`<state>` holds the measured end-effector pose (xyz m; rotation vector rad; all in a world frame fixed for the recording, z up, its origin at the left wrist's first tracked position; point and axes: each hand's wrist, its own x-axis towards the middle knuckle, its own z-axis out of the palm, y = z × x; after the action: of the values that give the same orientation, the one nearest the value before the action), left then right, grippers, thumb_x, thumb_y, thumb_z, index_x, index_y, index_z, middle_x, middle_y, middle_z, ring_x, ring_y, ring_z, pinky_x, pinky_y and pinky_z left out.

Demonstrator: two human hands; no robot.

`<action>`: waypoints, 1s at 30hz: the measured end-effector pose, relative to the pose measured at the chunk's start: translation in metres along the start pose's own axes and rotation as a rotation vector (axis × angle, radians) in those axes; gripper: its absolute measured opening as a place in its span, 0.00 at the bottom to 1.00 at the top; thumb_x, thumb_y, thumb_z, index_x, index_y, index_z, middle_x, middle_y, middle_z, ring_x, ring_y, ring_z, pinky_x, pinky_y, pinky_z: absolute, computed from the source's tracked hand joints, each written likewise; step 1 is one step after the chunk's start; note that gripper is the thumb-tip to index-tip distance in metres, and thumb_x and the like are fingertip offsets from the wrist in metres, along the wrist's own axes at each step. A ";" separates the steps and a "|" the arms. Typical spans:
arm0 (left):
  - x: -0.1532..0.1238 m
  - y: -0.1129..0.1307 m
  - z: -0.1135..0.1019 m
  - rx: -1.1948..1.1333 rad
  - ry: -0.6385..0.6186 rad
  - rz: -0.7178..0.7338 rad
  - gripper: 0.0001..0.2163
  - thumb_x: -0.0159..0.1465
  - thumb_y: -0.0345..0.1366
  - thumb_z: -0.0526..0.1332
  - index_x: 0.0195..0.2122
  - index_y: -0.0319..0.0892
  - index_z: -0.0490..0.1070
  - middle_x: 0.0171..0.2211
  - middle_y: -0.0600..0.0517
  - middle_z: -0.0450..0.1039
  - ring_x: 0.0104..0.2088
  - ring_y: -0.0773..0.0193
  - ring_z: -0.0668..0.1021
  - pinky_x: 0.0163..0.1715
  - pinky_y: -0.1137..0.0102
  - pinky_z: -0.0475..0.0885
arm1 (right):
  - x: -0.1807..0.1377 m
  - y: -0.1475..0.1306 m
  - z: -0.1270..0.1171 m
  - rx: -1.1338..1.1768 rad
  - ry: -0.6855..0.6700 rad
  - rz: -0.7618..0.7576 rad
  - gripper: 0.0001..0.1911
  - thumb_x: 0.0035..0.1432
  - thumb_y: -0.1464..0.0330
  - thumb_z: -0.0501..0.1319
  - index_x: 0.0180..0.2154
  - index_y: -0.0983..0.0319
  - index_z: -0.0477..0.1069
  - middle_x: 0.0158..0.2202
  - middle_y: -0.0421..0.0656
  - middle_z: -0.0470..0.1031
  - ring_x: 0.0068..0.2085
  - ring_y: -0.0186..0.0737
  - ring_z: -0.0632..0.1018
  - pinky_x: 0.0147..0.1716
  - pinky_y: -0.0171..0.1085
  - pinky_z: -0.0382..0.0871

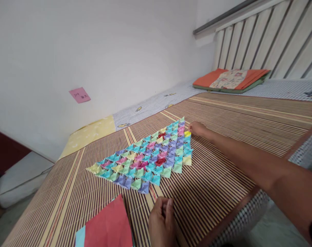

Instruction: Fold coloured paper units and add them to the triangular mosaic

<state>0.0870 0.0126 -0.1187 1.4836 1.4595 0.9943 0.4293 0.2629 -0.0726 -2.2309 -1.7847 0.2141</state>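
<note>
A patchwork of several folded paper pieces [148, 159] in teal, pink, purple, yellow and green lies flat on a striped bamboo mat [223, 113]. My right hand [197, 128] reaches out to its far right edge, fingers pinched on a small yellow folded piece [187, 133] that touches the patchwork. My left hand [162, 223] rests on the mat near the front edge, fingers curled, beside a red paper sheet [109, 224] that lies on a light blue sheet [80, 236]. Whether the left hand holds anything is hidden.
The mat covers a bed with a checked sheet [151, 104]. An orange and patterned pillow [230, 79] lies at the far end by a slatted headboard [269, 41]. A pink note [79, 94] sticks on the white wall. The bed's right edge [251, 195] drops off beneath my forearm.
</note>
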 end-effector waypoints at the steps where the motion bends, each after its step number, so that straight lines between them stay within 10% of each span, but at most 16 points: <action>1: 0.000 0.000 0.000 0.005 0.002 0.001 0.25 0.66 0.61 0.54 0.28 0.43 0.68 0.22 0.57 0.60 0.26 0.64 0.66 0.28 0.71 0.58 | -0.001 -0.001 -0.001 0.005 -0.007 0.015 0.12 0.69 0.63 0.62 0.49 0.63 0.74 0.50 0.47 0.77 0.47 0.44 0.79 0.47 0.46 0.76; 12: 0.000 0.002 0.001 -0.044 0.008 -0.006 0.23 0.66 0.59 0.57 0.27 0.43 0.68 0.23 0.55 0.64 0.27 0.63 0.68 0.29 0.71 0.61 | -0.019 -0.007 -0.022 0.248 0.156 0.116 0.11 0.66 0.63 0.64 0.41 0.65 0.75 0.43 0.45 0.78 0.44 0.43 0.79 0.47 0.47 0.74; 18: 0.001 0.000 0.000 -0.010 0.007 0.011 0.23 0.66 0.58 0.56 0.28 0.43 0.68 0.23 0.55 0.65 0.26 0.63 0.68 0.28 0.71 0.60 | -0.082 -0.058 -0.039 0.603 0.305 -0.068 0.07 0.64 0.72 0.59 0.41 0.67 0.75 0.35 0.47 0.78 0.38 0.42 0.77 0.41 0.39 0.70; 25: 0.005 0.011 -0.011 0.014 -0.063 0.028 0.19 0.65 0.54 0.58 0.28 0.43 0.71 0.22 0.55 0.65 0.26 0.62 0.68 0.28 0.70 0.63 | -0.227 -0.165 -0.011 1.011 -0.117 -0.531 0.06 0.60 0.67 0.61 0.32 0.62 0.74 0.29 0.39 0.76 0.31 0.34 0.75 0.33 0.32 0.67; 30: -0.052 0.044 -0.041 -0.120 -0.668 -0.156 0.16 0.63 0.50 0.65 0.26 0.44 0.75 0.24 0.52 0.72 0.27 0.61 0.74 0.30 0.67 0.71 | -0.264 -0.201 0.013 1.151 -0.487 -0.501 0.07 0.59 0.67 0.62 0.32 0.64 0.73 0.23 0.36 0.70 0.23 0.30 0.72 0.23 0.29 0.65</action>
<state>0.0637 -0.0381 -0.0631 1.4026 0.9886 0.4137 0.1784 0.0485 -0.0385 -0.9365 -1.6537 1.3393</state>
